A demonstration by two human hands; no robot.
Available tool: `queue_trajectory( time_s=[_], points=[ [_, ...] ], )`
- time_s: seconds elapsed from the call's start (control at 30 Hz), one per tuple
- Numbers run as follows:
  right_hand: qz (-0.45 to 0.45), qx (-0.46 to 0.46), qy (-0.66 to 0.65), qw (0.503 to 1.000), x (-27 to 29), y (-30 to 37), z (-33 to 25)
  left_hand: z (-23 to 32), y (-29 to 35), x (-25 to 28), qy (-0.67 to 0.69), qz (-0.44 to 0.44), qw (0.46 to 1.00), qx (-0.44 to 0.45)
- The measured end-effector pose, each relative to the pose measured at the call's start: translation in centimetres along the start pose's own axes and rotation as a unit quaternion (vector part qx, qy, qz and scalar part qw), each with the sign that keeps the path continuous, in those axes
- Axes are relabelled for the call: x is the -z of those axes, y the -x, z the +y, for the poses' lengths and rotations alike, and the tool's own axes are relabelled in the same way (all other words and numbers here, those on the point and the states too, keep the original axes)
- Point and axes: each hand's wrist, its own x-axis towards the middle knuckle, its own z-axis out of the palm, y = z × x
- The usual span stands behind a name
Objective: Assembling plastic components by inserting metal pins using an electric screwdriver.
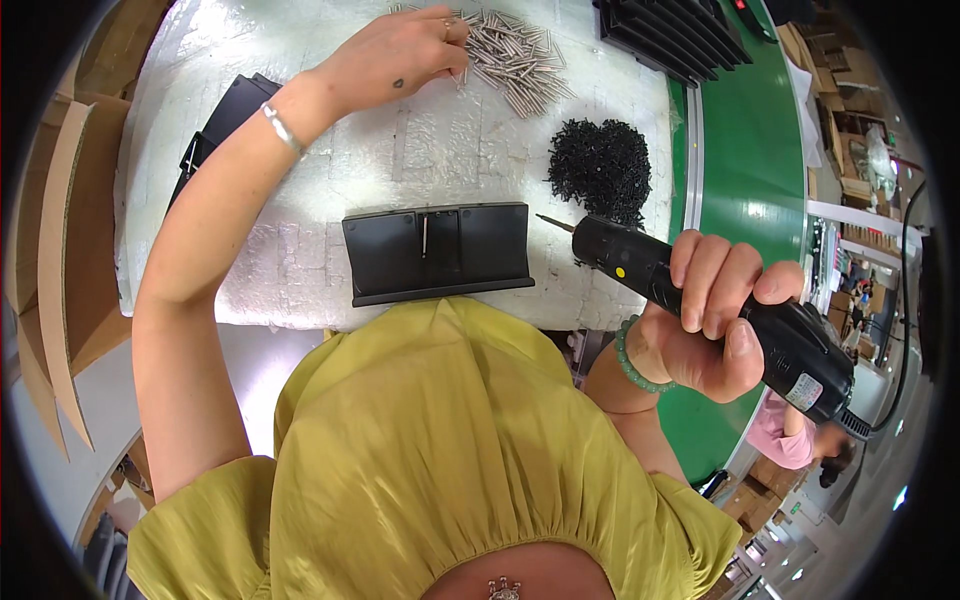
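My right hand [715,305] is wrapped round a black electric screwdriver [625,255], whose thin bit points left, past the near side of a pile of small black screws [598,165]. At the far side of the table my left hand [410,60] reaches to a heap of slim silver metal pins [510,60]. Its fingers are bent together at the heap's left edge; what they hold, if anything, is hidden. Close to my body lies a black plastic part [385,255] with a raised near edge. One silver pin [425,238] lies upright in view along its middle.
Pale wrapped padding [330,185] covers the work surface. More black parts [235,110] lie under and beyond my left forearm. Ribbed black parts [675,35] are stacked at the far right, by a green tabletop [745,170]. Cardboard [85,230] stands left; a person in pink [780,435] is at right.
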Motion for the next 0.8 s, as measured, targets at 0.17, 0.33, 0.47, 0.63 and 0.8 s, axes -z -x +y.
queue_trajectory(
  time_s=[0.17,0.33,0.47,0.63,0.8],
  points=[
    [0.007,0.028,-0.040,0.999,0.4,-0.1,0.6,3.4,3.6,1.3,0.175,0.090,0.972,0.132],
    [-0.029,-0.032,-0.017,0.999,-0.9,-0.7,0.8,9.4,5.9,2.4,0.446,0.123,0.815,0.350],
    [-0.073,-0.059,-0.045,0.995,-2.3,-1.1,1.4,12.5,7.2,1.8,0.443,0.143,0.806,0.366],
    [-0.076,-0.080,-0.024,0.994,-3.6,-0.9,2.2,13.4,7.9,0.7,0.308,0.144,0.894,0.291],
    [-0.119,-0.074,-0.010,0.990,-3.4,-0.9,3.4,13.5,8.1,0.0,0.278,0.177,0.909,0.254]
  ],
)
